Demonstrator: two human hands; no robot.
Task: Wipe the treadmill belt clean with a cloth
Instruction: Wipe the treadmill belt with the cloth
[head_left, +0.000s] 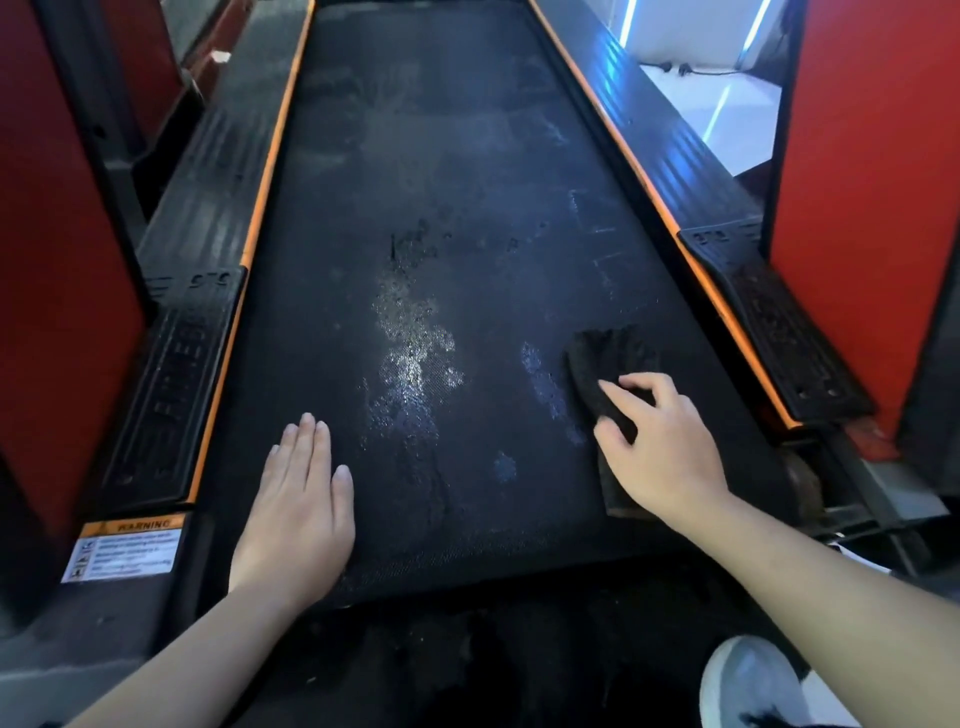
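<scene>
The black treadmill belt (415, 171) runs away from me, with a shiny wet patch (410, 364) near its middle and dull smears further up. A dark cloth (605, 358) lies on the belt's near right part. My right hand (660, 447) presses down on the cloth, fingers spread over it and thumb at its left edge. My left hand (298, 509) lies flat on the belt's near left part, fingers together, holding nothing.
Black side rails with orange trim flank the belt, left rail (208, 171) and right rail (779, 312). Red uprights (872, 182) stand on both sides. A warning sticker (127, 548) sits at the near left corner. A white shoe (748, 680) shows at bottom right.
</scene>
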